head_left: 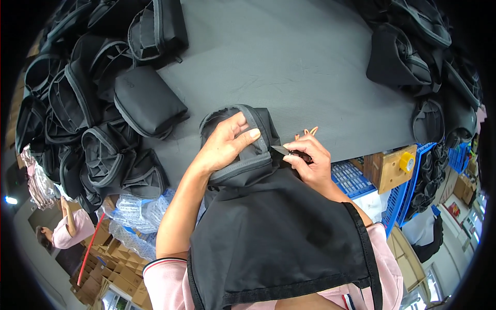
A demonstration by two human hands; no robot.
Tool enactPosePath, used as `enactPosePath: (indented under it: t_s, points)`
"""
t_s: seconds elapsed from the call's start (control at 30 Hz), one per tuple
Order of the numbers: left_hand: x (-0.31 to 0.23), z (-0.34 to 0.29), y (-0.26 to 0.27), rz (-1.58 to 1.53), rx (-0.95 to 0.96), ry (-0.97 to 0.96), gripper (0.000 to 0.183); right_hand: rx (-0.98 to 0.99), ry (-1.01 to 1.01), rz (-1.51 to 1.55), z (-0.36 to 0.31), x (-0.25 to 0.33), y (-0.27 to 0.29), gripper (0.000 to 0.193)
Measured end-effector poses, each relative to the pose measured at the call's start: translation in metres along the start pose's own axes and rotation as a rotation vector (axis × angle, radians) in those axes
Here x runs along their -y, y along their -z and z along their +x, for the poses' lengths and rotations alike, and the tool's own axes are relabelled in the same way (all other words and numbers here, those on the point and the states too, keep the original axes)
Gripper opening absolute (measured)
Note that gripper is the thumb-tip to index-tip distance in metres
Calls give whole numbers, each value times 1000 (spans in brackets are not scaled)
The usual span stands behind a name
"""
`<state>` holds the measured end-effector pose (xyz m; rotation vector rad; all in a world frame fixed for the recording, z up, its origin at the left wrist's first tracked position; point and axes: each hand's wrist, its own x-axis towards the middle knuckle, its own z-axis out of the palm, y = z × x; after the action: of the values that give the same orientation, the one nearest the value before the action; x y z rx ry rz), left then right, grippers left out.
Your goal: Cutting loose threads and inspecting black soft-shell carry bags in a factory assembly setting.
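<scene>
A black pouch [235,175] with a dark grey zip edge stands open at the near edge of the table. My left hand [223,142] grips it, fingers reaching inside the mouth and thumb pressed on the zip edge. Closed round a small pair of dark-handled snips [281,150], my right hand [316,163] is just right of the pouch. The pointed metal blades reach the pouch's right side, by the end of the zip. Thin orange loops [309,131] show beyond my right fingers; what they belong to I cannot tell.
Many similar black pouches [147,101] are heaped on the left, with more [400,59] at the far right. A black apron [279,243] covers my front. Blue crates [351,178] and a wooden block with a yellow roll [406,161] stand right. Behind left are cardboard boxes and another person [72,230].
</scene>
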<state>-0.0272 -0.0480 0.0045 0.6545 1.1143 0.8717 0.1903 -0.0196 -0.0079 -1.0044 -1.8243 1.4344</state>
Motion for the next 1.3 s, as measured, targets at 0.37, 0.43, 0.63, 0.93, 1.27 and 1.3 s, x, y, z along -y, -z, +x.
enactPosePath:
  t_s: [0.37,0.43,0.63,0.93,1.27,1.3]
  points:
    - [-9,-15,1,141,-109,-73,24,-41,402,-247,14,20,1,25]
    - [-27,-21,-11,16,15,-215,24,-157,436,-244,4,35,11,27]
    - [20,-9,-11,-717,-95,-195,31,-102,402,-226,3,48,16,23]
    - [-102,-81,14,-304,-777,-703,21,-158,58,219,-1,44,15,21]
    - [-164,-209,157,1143,-1570,-607,39,-168,-113,106,6,19,10,20]
    - [-146,-207,171,1044,-1591,-589,44,-200,-128,101,6,20,12,20]
